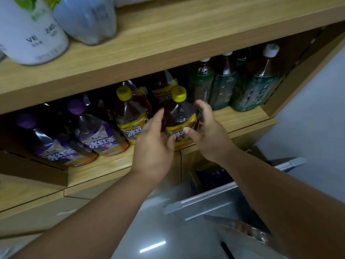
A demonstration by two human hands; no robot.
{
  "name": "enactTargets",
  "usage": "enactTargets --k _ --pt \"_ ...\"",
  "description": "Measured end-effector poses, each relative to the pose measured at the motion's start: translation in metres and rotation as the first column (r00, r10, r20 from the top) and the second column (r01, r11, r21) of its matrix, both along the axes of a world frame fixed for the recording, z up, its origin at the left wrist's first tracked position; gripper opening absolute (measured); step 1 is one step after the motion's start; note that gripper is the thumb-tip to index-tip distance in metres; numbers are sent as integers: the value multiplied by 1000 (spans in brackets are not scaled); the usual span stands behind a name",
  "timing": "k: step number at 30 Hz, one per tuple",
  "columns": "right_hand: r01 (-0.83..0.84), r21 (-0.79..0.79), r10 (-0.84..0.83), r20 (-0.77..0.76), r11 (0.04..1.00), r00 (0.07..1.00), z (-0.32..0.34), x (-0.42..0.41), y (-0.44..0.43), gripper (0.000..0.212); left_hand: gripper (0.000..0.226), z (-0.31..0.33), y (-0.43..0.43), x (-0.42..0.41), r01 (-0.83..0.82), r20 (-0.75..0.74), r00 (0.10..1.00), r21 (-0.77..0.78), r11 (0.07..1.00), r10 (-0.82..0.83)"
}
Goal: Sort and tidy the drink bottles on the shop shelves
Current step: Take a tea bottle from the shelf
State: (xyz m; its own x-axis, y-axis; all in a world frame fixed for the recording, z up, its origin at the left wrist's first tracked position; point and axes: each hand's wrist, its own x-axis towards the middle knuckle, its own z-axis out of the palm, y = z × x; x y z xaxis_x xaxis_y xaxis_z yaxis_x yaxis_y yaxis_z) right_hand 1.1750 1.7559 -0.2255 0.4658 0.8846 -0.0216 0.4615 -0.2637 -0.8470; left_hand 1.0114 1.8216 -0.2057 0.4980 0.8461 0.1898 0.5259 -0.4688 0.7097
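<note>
The bottle [182, 116], yellow-capped, stands at frame centre on the lower shelf [242, 118]. The left hand [153, 146] grips its left side, thumb across the label. The right hand [209, 133] cups its right side, thumb tip on the label; whether its fingers touch the bottle cannot be told. Green bottles [257, 90] stand at upper right.

A shop: wooden shelves [242, 116] carry rows of identical drinks grouped by kind (purple-capped bottles [97, 131], yellow-capped bottles [130, 116], green-labelled bottles [224, 86] side by side), with white bottles [33, 34] on the board above.
</note>
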Motion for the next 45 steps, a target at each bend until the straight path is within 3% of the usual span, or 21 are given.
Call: enactTargets --k 3,6,10,15,26,30,32,34,38,45 --pt "41 -25 -40 30 999 999 0 -3 2 79 61 22 0 -22 8 -12 1000 234 972 -5" --pt "77 -50 -76 25 996 997 0 -12 7 89 58 35 13 -42 -82 -115 983 409 909 140" --pt "132 -45 -128 78 990 989 -5 -20 16 95 56 26 32 -45 30 -347 928 431 902 134" --pt "134 35 -136 76 990 988 -10 -19 33 90 54 16 53 -45 65 -353 928 469 881 119" --pt "138 -15 -136 85 990 987 -8 -17 49 94 53 18 64 -47 124 -318 948 418 900 17" --pt "112 -125 -98 118 986 988 8 -21 41 100 56 27 59 -48 117 -358 934 295 948 -4" --pt "100 -156 -82 113 983 990 22 -30 31 88 57 43 48 -55 130 -409 912 234 964 -24" --pt "64 -162 -49 95 985 994 41 -43 19 75 55 67 32 -67 120 -443 897 226 967 -8" --pt "-72 -121 65 -59 990 996 96 -83 -8 81 52 121 0 -102 74 -411 911 194 978 12" --pt "-180 -92 173 -84 979 981 217 -120 -30 60 47 224 -28 -156 -16 -424 902 155 988 81"
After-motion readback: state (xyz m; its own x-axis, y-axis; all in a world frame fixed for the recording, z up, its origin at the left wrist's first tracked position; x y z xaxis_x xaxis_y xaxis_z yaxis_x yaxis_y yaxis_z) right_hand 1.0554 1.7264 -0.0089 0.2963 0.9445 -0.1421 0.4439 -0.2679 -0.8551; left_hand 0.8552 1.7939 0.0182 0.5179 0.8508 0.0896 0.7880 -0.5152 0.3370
